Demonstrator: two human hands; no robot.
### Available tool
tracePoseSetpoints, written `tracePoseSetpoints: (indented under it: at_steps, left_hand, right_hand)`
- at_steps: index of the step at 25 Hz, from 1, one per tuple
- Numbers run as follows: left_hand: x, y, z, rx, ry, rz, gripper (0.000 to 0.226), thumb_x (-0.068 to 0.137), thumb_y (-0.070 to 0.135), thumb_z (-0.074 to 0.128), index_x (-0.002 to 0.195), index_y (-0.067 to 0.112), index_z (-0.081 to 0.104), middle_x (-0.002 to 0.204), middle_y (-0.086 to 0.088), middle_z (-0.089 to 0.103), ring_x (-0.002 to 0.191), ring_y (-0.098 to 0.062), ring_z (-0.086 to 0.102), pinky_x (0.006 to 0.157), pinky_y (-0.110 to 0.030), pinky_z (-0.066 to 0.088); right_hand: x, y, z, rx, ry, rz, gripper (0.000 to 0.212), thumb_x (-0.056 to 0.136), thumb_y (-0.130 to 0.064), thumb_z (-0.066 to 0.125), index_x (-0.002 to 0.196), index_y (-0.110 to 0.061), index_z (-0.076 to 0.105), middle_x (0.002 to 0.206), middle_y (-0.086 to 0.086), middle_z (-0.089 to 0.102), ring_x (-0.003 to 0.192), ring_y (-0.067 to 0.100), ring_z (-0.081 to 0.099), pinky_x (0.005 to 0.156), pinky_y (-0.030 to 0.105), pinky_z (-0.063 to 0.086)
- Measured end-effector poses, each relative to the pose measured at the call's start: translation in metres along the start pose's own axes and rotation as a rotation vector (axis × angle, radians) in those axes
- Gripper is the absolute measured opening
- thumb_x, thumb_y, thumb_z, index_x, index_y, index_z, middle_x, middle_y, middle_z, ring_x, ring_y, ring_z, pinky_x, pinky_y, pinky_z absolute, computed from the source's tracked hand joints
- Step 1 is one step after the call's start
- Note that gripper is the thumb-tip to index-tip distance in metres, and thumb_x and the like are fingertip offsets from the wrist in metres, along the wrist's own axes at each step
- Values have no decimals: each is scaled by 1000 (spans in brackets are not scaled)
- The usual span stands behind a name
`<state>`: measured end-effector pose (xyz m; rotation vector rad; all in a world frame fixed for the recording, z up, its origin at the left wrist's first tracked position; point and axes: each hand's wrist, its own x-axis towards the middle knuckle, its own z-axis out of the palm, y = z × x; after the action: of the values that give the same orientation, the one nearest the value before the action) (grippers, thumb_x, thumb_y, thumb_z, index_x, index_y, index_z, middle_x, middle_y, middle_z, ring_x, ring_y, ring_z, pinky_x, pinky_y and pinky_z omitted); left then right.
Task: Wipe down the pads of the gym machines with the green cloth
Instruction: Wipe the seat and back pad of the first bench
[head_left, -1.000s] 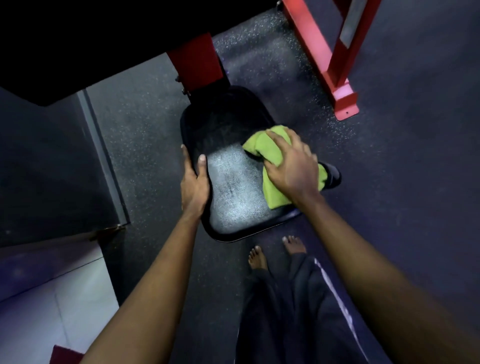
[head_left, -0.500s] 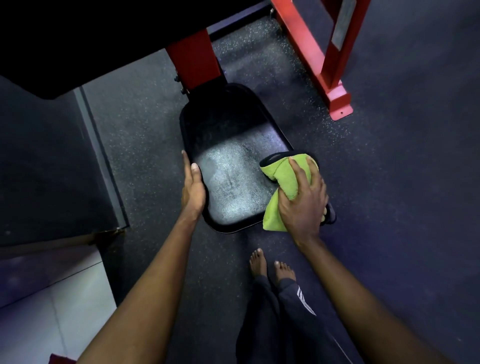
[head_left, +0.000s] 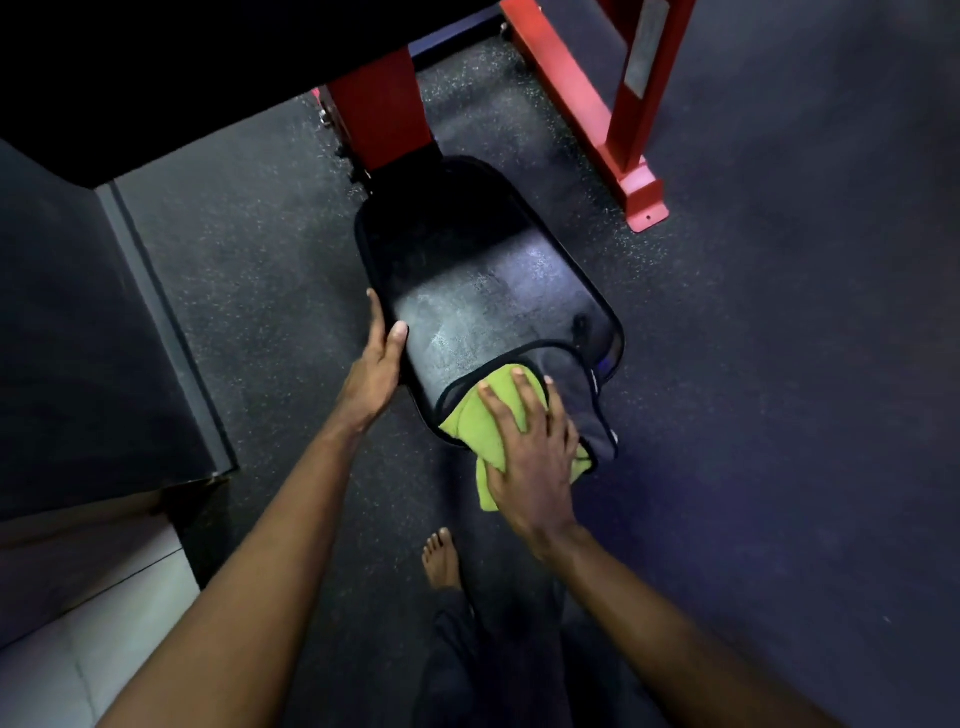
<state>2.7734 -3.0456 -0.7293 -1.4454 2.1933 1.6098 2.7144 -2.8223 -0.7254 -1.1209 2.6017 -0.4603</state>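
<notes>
Our left hand (head_left: 382, 358) clasps the left edge of the black vinyl seat pad (head_left: 483, 291), thumb on top. Between our hands its face looks streaked, so we judge it mostly wiped. Its long axis runs away from us, narrow end farthest. Our right hand (head_left: 535, 457), fingers spread, presses the crumpled green cloth (head_left: 467, 423) onto the pad's near corner; other pads remain.

We see a black seat pad (head_left: 483, 291) with thin dark piping round its rim, lying flat above the floor, narrow at the far end and broader towards us. Its far half sits in shadow, while its nearer half shows a dull, streaked sheen. The green cloth (head_left: 467, 421) is crumpled on the pad's near right corner and spills over the near edge, pressed flat there under the right hand (head_left: 530, 457).
</notes>
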Motion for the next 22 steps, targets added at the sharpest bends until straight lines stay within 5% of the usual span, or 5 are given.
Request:
tracePoseSetpoints:
  at_steps: [3,7,11,14,22]
  left_hand:
    - [4,-3,-5,85,-9,10,60,94,78,23,138,72,-17,161,-8,32,137,-44,45,112,-63,36]
    - [1,4,-12,82,-56,-28,62,98,71,27,142,67,-16,159,-11,35,136,-43,46,118,-56,30]
    - [-14,27,-34,114,-33,3,55,107,45,36,158,34,21,156,-9,42,142,-31,41,115,-35,30]
    - [-41,57,-63,115,74,117,37,106,26,45,139,14,58,139,-12,60,130,-28,54,102,-27,39]
    - [-95,166,-169,181,311,517,26,98,9,52,118,7,69,118,-12,64,113,-26,59,103,-35,43]
  right_hand:
    - [1,-13,6,-52,-22,-137,101,69,-27,84,156,-42,34,166,-3,25,152,32,19,114,54,32]
    - [7,-25,-4,16,-56,-65,88,74,-24,77,150,-47,40,162,-6,34,148,30,27,112,54,32]
    - [26,-46,-43,316,-34,105,64,86,-31,59,148,-38,46,157,-1,41,141,29,37,114,51,32]
    - [63,-71,-87,523,107,250,56,88,-31,56,144,-28,53,149,1,51,137,26,45,115,47,35]
    - [121,-154,-210,543,255,171,47,93,-21,66,138,-27,59,144,4,54,131,30,51,110,41,37]
